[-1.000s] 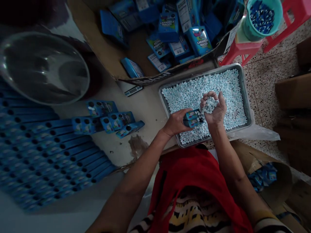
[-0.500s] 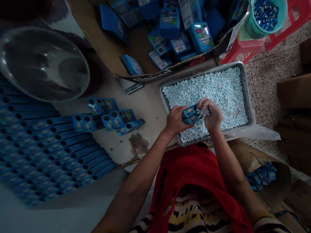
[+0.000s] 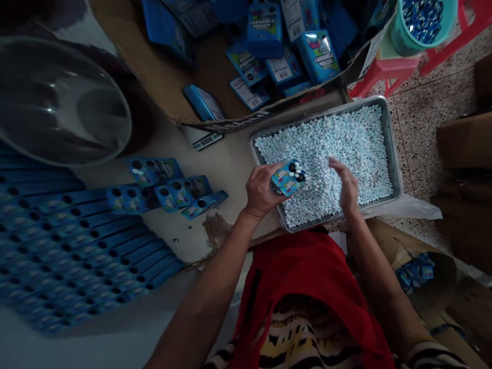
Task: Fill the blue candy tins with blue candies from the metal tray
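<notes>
Two small blue boxes (image 3: 285,178), side by side, are in my left hand (image 3: 261,189) over the left edge of the metal tray (image 3: 389,148). White candies sit at the boxes' round dark openings. My right hand (image 3: 348,187) is over the heap of pale blue and white candies (image 3: 326,138) in the tray, its fingers extended and apart from the boxes; I see nothing held in it. Left of the tray, a few more blue boxes (image 3: 192,189) stand on the table (image 3: 238,154).
Rows of blue boxes (image 3: 84,256) fill the left. Behind them is a large clear bowl (image 3: 65,102). A cardboard box (image 3: 154,77) of blue packs lies beyond the tray, near a small scale (image 3: 208,141). A teal bucket (image 3: 409,46) rests on a red stool (image 3: 402,74).
My left hand has moved left and turned the boxes, so their openings show. My right hand has come away from them to the right, its fingers opened and the candies gone from it.
</notes>
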Demonstrator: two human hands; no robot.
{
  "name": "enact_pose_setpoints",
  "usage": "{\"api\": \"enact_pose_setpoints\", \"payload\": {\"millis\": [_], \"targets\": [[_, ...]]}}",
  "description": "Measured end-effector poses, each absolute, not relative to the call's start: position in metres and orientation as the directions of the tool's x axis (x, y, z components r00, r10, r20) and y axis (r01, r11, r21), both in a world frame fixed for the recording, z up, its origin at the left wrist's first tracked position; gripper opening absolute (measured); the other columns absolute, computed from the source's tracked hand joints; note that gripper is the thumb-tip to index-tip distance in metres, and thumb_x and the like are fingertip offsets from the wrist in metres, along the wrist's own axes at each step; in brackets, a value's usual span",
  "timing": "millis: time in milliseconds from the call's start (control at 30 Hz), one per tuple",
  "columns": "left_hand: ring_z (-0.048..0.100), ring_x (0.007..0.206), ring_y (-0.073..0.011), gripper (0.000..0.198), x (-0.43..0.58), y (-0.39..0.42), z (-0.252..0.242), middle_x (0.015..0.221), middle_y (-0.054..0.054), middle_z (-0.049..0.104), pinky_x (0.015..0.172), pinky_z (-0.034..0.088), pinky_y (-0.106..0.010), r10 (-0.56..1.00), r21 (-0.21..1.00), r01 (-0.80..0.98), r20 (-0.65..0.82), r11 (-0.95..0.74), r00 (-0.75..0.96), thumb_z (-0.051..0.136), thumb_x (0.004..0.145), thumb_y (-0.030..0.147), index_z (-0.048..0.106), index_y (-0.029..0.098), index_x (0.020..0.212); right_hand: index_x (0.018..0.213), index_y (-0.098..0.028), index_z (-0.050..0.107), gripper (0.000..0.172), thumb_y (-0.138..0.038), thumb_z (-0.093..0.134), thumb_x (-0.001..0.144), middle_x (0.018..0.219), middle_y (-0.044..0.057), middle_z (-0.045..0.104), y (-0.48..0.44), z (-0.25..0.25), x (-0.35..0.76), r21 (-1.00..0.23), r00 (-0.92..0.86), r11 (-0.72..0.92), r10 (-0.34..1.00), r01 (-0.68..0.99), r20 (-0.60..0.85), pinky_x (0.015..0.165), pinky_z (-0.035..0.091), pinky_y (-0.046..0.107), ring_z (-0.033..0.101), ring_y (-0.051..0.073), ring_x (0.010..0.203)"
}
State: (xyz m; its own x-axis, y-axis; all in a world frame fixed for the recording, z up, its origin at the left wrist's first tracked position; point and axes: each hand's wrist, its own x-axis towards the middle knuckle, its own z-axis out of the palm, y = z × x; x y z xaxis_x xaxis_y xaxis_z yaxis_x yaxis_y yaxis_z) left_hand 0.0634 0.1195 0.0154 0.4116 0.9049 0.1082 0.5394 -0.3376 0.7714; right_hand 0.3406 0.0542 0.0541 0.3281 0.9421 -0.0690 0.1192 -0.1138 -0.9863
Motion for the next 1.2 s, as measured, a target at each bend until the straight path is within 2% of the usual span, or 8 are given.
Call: {"api": "enact_pose_setpoints", "payload": {"millis": [200, 333, 467, 567, 633, 700, 1033, 1200], "targets": [[0.075, 0.126, -0.0356, 0.080, 0.061, 0.109, -0.003, 0.138, -0.013, 0.080, 0.116, 0.058, -0.050, 0.899, 0.765, 0.550, 0.085, -0.335, 0.429, 0.092, 0.079, 0.065, 0.069, 0.025, 0.143, 0.149, -0.029, 0.070, 0.071, -0.081, 0.060, 0.102, 0.165, 0.016, 0.058, 0.125, -0.016, 0.378, -0.649, 0.380, -0.273, 0.925, 0.710, 0.028, 0.133, 0.032, 0.069, 0.046, 0.040, 0.159], [0.076, 0.124, -0.0333, 0.073, 0.063, 0.102, -0.012, 0.137, -0.013, 0.079, 0.110, 0.061, -0.046, 0.915, 0.773, 0.555, 0.080, -0.307, 0.395, 0.090, 0.084, 0.058, 0.066, 0.023, 0.143, 0.151, -0.022, 0.067, 0.073, -0.073, 0.069, 0.099, 0.157, 0.021, 0.059, 0.151, -0.033, 0.326, -0.432, 0.364, -0.346, 0.930, 0.833, -0.043, 0.126, 0.040, 0.068, 0.049, 0.043, 0.151], [0.076, 0.120, -0.0338, 0.076, 0.061, 0.105, -0.012, 0.134, -0.013, 0.080, 0.109, 0.061, -0.046, 0.904, 0.751, 0.591, 0.019, -0.295, 0.426, 0.095, 0.078, 0.051, 0.067, 0.022, 0.142, 0.110, -0.024, 0.075, 0.044, -0.064, 0.075, 0.091, 0.116, 0.013, 0.074, 0.140, -0.023, 0.311, -0.662, 0.436, -0.432, 0.883, 0.613, -0.172, 0.111, 0.055, 0.054, 0.067, 0.036, 0.120], [0.075, 0.122, -0.0345, 0.080, 0.062, 0.109, -0.007, 0.137, -0.012, 0.079, 0.111, 0.061, -0.047, 0.874, 0.731, 0.604, -0.021, -0.318, 0.485, 0.098, 0.072, 0.043, 0.067, 0.023, 0.144, 0.086, -0.026, 0.068, 0.047, -0.072, 0.076, 0.082, 0.087, 0.005, 0.070, 0.128, -0.001, 0.321, -0.866, 0.398, -0.499, 0.796, 0.005, -0.456, 0.086, 0.062, 0.045, 0.070, 0.029, 0.091], [0.074, 0.124, -0.0351, 0.082, 0.063, 0.112, -0.002, 0.139, -0.012, 0.079, 0.114, 0.060, -0.048, 0.863, 0.714, 0.616, -0.035, -0.332, 0.505, 0.099, 0.070, 0.039, 0.067, 0.023, 0.144, 0.083, -0.027, 0.067, 0.050, -0.076, 0.073, 0.082, 0.084, 0.005, 0.072, 0.119, 0.021, 0.321, -0.803, 0.246, -0.445, 0.791, -0.395, -0.560, 0.078, 0.062, 0.043, 0.072, 0.028, 0.085], [0.074, 0.125, -0.0356, 0.082, 0.066, 0.113, 0.004, 0.139, -0.012, 0.079, 0.114, 0.059, -0.048, 0.858, 0.696, 0.629, -0.037, -0.346, 0.512, 0.098, 0.070, 0.038, 0.068, 0.022, 0.144, 0.083, -0.027, 0.069, 0.050, -0.078, 0.070, 0.084, 0.089, 0.007, 0.076, 0.110, 0.045, 0.312, -0.723, 0.156, -0.356, 0.829, -0.592, -0.537, 0.083, 0.064, 0.047, 0.075, 0.030, 0.091], [0.077, 0.116, -0.0351, 0.081, 0.073, 0.105, 0.036, 0.127, -0.010, 0.083, 0.105, 0.062, -0.046, 0.827, 0.649, 0.639, -0.027, -0.413, 0.562, 0.098, 0.066, 0.034, 0.072, 0.021, 0.142, 0.084, -0.028, 0.074, 0.053, -0.074, 0.056, 0.101, 0.118, 0.009, 0.081, 0.096, 0.085, 0.267, -0.966, 0.272, -0.006, 0.959, -0.258, -0.079, 0.115, 0.056, 0.054, 0.074, 0.033, 0.119], [0.077, 0.118, -0.0362, 0.080, 0.064, 0.110, 0.032, 0.130, -0.010, 0.082, 0.106, 0.062, -0.046, 0.878, 0.655, 0.679, -0.049, -0.332, 0.477, 0.099, 0.067, 0.042, 0.072, 0.024, 0.140, 0.130, -0.036, 0.080, 0.058, -0.076, 0.043, 0.110, 0.162, 0.001, 0.067, 0.078, 0.085, 0.284, -0.996, 0.010, -0.008, 1.000, -0.088, -0.009, 0.134, 0.042, 0.055, 0.058, 0.031, 0.156]]}}
